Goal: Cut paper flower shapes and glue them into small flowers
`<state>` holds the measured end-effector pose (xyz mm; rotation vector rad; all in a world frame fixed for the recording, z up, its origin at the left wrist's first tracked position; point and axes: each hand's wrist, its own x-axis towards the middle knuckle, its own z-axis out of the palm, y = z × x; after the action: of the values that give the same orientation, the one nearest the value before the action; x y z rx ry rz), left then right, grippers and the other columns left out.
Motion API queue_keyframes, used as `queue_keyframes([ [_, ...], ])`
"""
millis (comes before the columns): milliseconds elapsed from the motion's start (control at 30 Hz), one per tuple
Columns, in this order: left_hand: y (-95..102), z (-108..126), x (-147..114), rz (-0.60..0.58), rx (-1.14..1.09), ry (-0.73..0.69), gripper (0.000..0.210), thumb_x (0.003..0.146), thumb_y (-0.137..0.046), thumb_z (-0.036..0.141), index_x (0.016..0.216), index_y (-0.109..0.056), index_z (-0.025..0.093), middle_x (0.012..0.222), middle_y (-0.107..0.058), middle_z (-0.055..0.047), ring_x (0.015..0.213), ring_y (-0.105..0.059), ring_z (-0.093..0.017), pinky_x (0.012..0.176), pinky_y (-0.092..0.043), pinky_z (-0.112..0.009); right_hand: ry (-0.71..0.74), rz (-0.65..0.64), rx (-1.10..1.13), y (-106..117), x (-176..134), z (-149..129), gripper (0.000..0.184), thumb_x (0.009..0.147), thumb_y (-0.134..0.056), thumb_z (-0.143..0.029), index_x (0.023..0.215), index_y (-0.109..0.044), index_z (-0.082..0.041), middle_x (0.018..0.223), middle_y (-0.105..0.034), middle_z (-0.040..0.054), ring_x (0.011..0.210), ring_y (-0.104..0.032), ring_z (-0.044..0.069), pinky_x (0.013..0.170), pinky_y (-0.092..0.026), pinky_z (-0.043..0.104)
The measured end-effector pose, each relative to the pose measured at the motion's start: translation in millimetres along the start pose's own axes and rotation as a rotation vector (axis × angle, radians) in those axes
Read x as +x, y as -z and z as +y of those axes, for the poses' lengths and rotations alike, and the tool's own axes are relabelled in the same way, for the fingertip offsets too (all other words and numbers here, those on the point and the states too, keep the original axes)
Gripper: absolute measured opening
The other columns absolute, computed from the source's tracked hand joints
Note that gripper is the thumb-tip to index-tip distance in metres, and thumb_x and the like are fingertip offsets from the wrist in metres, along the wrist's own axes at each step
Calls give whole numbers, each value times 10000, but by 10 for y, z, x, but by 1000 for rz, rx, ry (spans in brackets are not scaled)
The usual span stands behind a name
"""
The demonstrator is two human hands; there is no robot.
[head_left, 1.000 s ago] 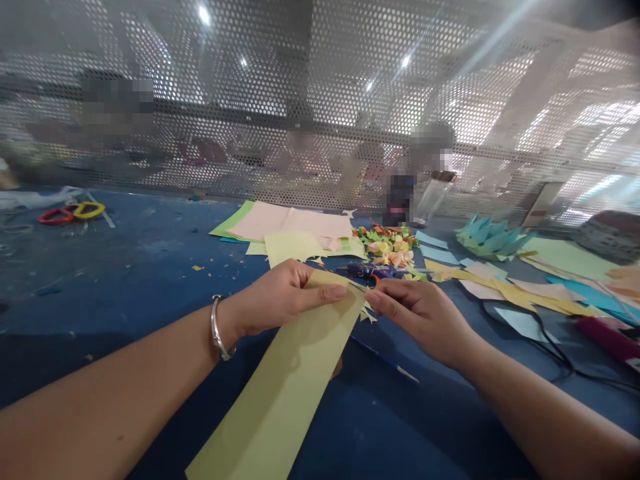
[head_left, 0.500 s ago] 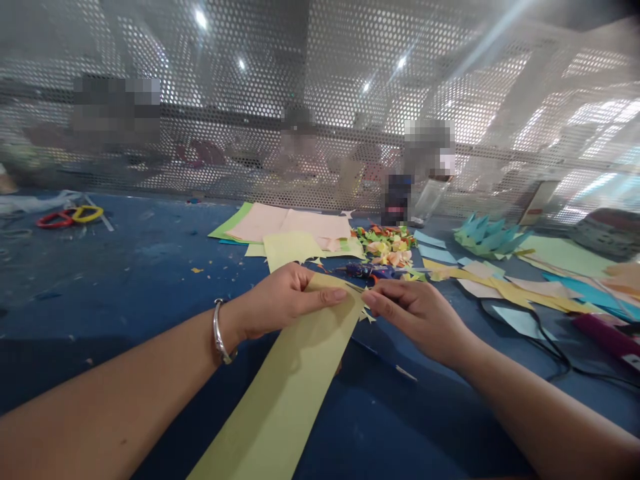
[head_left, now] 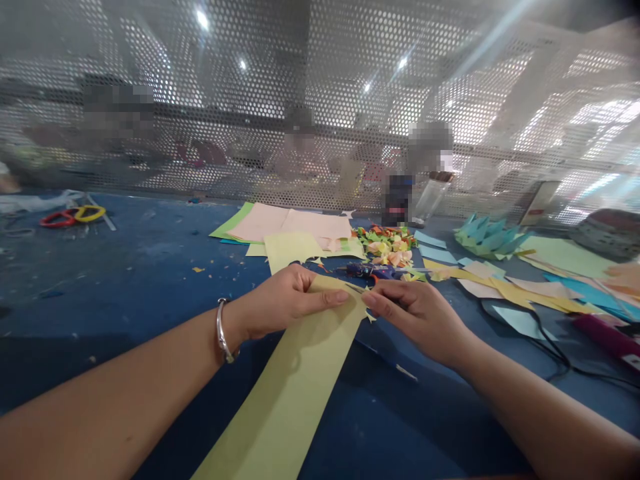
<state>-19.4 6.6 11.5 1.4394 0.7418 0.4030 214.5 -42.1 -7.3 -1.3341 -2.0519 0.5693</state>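
Paper strip point(head_left: 295, 387): pale yellow-green. Table point(head_left: 150, 267): dark blue. Scissors point(head_left: 73, 215): red, yellow handles. Folded paper piece point(head_left: 490, 237): teal. Bracelet point(head_left: 223, 331): silver.

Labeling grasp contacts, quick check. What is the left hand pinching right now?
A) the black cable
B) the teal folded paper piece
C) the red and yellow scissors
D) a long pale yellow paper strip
D: the left hand pinches the far end of the pale yellow paper strip, with the right hand at the same end.

No readable text, label, brand, number or sign showed anywhere; paper sheets blank, background too blurred.
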Motion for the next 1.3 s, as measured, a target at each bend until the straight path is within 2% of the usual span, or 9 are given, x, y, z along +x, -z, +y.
queue_keyframes([
  [500,-3,-13,4,-41,-13,22,322,857,-727,493,914,-792,183,808,-777,-60,557,-654,-110,544,-479,-214,12,-16,-2,-10,-6,15,479,1008,-469,-552,694,-525,-194,669,-437,-23,633,-407,129,583,-319,270],
  [733,1,-27,10,-85,-61,36,260,865,-736,443,856,-782,187,734,-745,-10,492,-607,-78,501,-455,-192,27,-31,-14,-9,-10,16,475,1009,-468,-545,696,-532,-193,668,-432,-25,627,-398,129,582,-312,273],
  [1067,9,-29,9,-77,-46,59,291,840,-754,462,822,-762,171,770,-760,-39,547,-645,-105,465,-431,-179,24,-22,-20,-13,-13,-12,493,1005,-459,-556,668,-482,-196,650,-379,-28,613,-357,124,551,-285,265],
  [1300,-1,-16,9,-88,-69,47,243,849,-756,421,805,-761,182,722,-734,-7,522,-606,-78,488,-429,-181,22,-23,-32,-17,-14,-26,493,1011,-455,-550,674,-493,-192,654,-384,-33,607,-363,118,565,-280,272],
])
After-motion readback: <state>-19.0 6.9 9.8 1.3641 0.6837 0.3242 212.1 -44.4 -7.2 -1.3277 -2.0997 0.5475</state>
